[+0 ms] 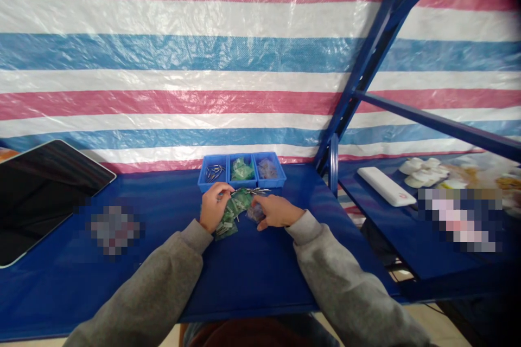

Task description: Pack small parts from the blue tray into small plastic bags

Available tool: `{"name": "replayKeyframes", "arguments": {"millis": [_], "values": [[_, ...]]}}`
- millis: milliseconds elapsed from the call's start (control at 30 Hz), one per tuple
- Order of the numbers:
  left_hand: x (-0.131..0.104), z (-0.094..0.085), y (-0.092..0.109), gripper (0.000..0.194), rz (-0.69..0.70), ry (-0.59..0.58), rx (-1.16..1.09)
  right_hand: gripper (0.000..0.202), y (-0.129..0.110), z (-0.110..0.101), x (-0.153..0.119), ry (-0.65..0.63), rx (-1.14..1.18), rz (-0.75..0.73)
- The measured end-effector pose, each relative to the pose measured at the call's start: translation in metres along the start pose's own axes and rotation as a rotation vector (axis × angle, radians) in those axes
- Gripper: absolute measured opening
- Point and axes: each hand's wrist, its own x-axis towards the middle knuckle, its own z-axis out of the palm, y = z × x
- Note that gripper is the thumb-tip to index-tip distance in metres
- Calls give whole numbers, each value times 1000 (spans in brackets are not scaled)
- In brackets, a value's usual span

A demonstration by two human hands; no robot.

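Three joined blue bins [242,182] stand against the striped sheet. The left bin holds loose metal pins [214,173], the middle one green packets [241,168], the right one clear purplish packets [267,168]. In front of them, more green packets [228,218] lie in a curved pile on the table, with several metal pins beside its top. My left hand [214,207] is at the pile's left edge, thumb and index finger pinched together; whatever is between them is too small to name. My right hand [274,211] curls its fingers over a clear purplish packet [256,212] at the pile's right.
A black flat screen [49,195] lies at the left of the blue table [252,282]. Blue metal frame posts [333,165] rise at the right. Beyond them are a white power bank [386,186], white rolls [423,172] and plastic bags. Two areas are pixelated.
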Motion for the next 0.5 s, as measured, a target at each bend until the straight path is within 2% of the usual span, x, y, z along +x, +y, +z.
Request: {"name": "replayKeyframes", "arguments": {"millis": [167,233,367,500], "values": [[-1,2,-5,17,-30,-22,-47,24,-3,1,6,152,85,-63],[-1,1,-5,17,-35,-27,-59,13,-3,0,8,250,140,-53],[-1,1,3,20,-67,-31,-80,13,-5,-3,9,486,340,-113],[-2,4,10,29,-92,-127,-132,17,-11,-2,9,567,673,-216]]}}
